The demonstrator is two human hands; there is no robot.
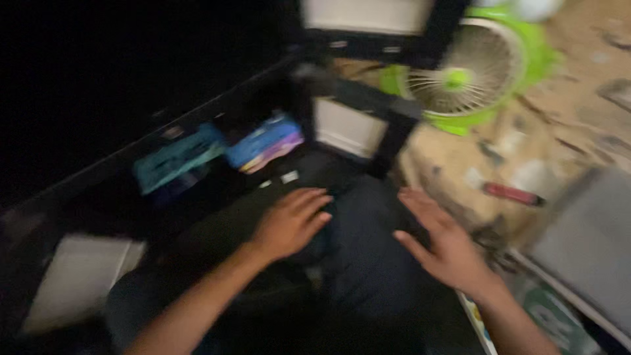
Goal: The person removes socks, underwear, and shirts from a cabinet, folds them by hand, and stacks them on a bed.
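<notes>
The picture is blurred by motion. My left hand (289,220) lies flat, fingers apart, on a dark cloth bundle (358,260) in the lower middle. My right hand (437,240) rests open on the right side of the same dark cloth, fingers spread. Neither hand holds anything.
A green fan (460,72) stands at the upper right behind a black frame post (394,131). Blue and teal packets (263,141) lie on a dark shelf at the left. A red stick-shaped thing (513,194) lies on the tan floor, with a grey panel (591,236) to its right.
</notes>
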